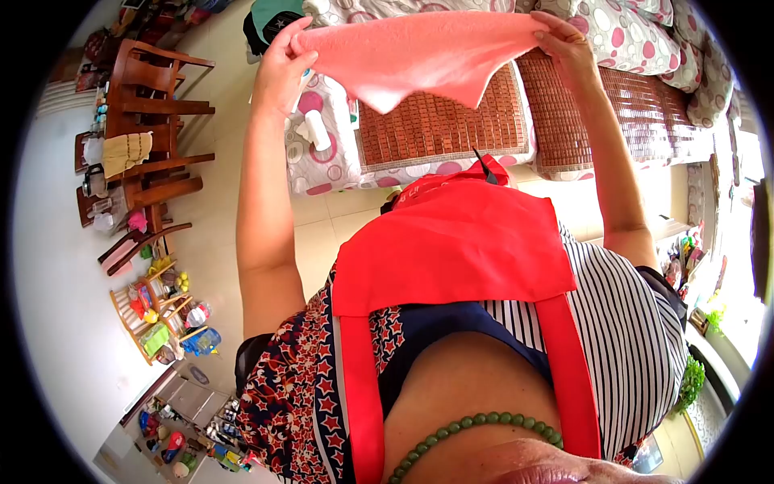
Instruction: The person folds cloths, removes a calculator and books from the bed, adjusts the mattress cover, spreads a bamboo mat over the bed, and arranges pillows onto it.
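A pink cloth (419, 52) is stretched out between my two hands at the top of the head view, its lower edge hanging in points. My left hand (284, 68) pinches one end of it between thumb and fingers. At the other end, my right hand (567, 47) grips the corner the same way. Both arms reach out away from my body, holding the cloth above a sofa seat with a brown woven mat (443, 125). I wear a red apron (455, 250) over a patterned top.
A white roll-like item (317, 131) lies on the dotted sofa cover (322, 165), with a dark and green cap (270, 20) behind it. Another woven mat (629, 113) covers the seat on the right. Wooden chairs (153, 105) stand at the left.
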`<state>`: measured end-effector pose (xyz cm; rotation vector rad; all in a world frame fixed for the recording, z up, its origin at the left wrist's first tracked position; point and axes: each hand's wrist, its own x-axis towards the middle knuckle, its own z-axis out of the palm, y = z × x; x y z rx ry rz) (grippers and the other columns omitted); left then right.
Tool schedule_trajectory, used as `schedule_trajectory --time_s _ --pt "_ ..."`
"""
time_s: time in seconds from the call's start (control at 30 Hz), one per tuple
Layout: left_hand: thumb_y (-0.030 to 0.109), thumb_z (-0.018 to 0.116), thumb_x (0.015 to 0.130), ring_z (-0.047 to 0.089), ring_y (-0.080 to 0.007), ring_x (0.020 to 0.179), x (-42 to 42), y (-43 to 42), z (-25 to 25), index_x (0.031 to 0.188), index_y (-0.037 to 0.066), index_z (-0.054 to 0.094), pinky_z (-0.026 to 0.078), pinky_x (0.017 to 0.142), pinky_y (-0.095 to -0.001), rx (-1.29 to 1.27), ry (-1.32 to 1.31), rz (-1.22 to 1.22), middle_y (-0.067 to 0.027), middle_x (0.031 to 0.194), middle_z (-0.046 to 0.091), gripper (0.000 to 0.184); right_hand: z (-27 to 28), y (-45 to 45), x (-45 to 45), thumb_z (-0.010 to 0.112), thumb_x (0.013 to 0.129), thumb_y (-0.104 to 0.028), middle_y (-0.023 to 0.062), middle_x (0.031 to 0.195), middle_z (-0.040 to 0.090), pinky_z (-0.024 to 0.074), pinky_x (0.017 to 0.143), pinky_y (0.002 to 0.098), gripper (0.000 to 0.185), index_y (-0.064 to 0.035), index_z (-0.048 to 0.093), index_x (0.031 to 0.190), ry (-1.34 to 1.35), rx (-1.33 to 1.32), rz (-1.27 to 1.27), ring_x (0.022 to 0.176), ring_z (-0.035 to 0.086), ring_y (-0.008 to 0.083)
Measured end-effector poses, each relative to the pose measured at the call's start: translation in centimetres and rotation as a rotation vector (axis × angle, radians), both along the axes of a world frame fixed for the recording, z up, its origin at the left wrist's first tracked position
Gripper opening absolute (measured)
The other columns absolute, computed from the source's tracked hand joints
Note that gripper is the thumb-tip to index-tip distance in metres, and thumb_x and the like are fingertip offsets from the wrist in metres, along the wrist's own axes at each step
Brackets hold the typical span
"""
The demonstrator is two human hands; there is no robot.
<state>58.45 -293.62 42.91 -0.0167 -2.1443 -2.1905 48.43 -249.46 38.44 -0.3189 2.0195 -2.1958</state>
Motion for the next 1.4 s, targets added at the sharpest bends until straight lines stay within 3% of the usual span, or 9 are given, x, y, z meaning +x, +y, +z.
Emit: schedule_trajectory --time_s 0.23,0.57,0.73,0.87,0.97,1.07,1.17,1.23,1.4 --pt "0.009 0.072 0.076 0.06 -0.0082 0.075 -2.7 0.0 2.3 0.109 0.009 0.065 0.048 0.07 -0.0233 -0.801 0.126 0.234 -0.0024 0.084 0.068 0.033 3.9 -1.1 1.0 0.066 0.084 -0.014 0.0008 0.088 0.066 0.0472 0.071 0.022 0.022 -0.0039 0.067 0.104 0.244 0.445 -0.226 0.079 0.058 0.0063" --pt "0.003 0.066 0.081 0.061 -0.0092 0.075 -2.3 -0.8 0.3 0.094 -0.002 0.066 0.049 0.069 -0.0223 -0.176 -0.056 0.026 -0.0038 0.084 0.066 0.014 3.6 -1.4 2.4 0.066 0.085 -0.015 -0.003 0.089 0.061 0.0434 0.066 0.0198 0.016 -0.0046 0.069 0.097 0.468 0.697 -0.369 0.073 0.051 0.0051" --pt "0.002 0.067 0.08 0.06 -0.008 0.077 0.0 -0.8 1.4 0.094 0.001 0.067 0.049 0.071 -0.0219 -0.49 -0.079 0.033 -0.002 0.085 0.066 0.013 3.9 0.9 1.9 0.063 0.088 -0.015 -0.0005 0.084 0.061 0.0447 0.068 0.0205 0.019 -0.0034 0.065 0.103 0.208 0.416 -0.204 0.074 0.053 0.005" --pt "0.008 0.072 0.079 0.058 -0.0079 0.079 0.4 -0.6 8.6 0.091 0.004 0.067 0.049 0.072 -0.0232 -0.533 0.133 0.157 -0.0012 0.086 0.065 0.014 8.6 3.0 -1.4 0.064 0.087 -0.016 0.001 0.082 0.063 0.0482 0.07 0.0229 0.021 -0.0014 0.065 0.102 0.27 0.477 -0.132 0.077 0.057 0.0079" --pt "0.015 0.073 0.079 0.06 -0.0114 0.081 -2.3 -1.3 14.6 0.103 0.002 0.06 0.051 0.073 -0.0259 -0.155 0.654 -0.07 -0.0041 0.099 0.062 0.031 18.1 0.1 -2.8 0.062 0.086 -0.018 0.0117 0.095 0.065 0.0515 0.075 0.0342 0.034 0.0009 0.056 0.113 0.409 -0.13 -0.052 0.084 0.064 0.0205" --pt "0.029 0.082 0.068 0.055 -0.0164 0.107 -1.4 0.8 10.8 0.119 -0.003 0.049 0.044 0.094 -0.0333 -0.094 0.231 -0.341 -0.0086 0.11 0.06 0.069 7.8 2.2 -4.9 0.062 0.086 -0.016 0.0069 0.086 0.064 0.0511 0.073 0.0282 0.029 0.0 0.06 0.11 -0.076 0.438 0.046 0.082 0.061 0.0135" --pt "0.024 0.078 0.073 0.054 -0.0194 0.11 0.4 5.4 0.1 0.121 -0.001 0.052 0.042 0.097 -0.0338 0.053 -0.038 -0.037 -0.0086 0.114 0.059 0.06 8.2 -6.1 4.4 0.062 0.081 -0.004 0.0153 0.093 0.063 0.0547 0.08 0.0328 0.034 0.0043 0.054 0.113 -0.215 0.432 -0.024 0.091 0.062 0.0197" --pt "0.018 0.075 0.077 0.054 -0.0208 0.109 1.6 6.8 -3.9 0.119 0.001 0.054 0.042 0.096 -0.0334 0.512 -0.213 0.047 -0.0074 0.118 0.058 0.05 -2.4 -5.4 3.8 0.071 0.079 -0.01 0.0126 0.1 0.065 0.0531 0.084 0.0344 0.034 0.0018 0.059 0.109 -0.337 -0.269 -0.059 0.09 0.064 0.0205" --pt "0.013 0.073 0.079 0.058 -0.0192 0.1 4.1 6.2 -9.2 0.113 0.002 0.059 0.045 0.091 -0.0327 0.571 -0.432 0.193 -0.0066 0.109 0.062 0.039 -7.7 -4.5 7.2 0.065 0.083 -0.006 0.0116 0.102 0.064 0.0528 0.082 0.0329 0.028 0.0024 0.057 0.109 -0.49 -0.223 -0.106 0.091 0.063 0.0202"
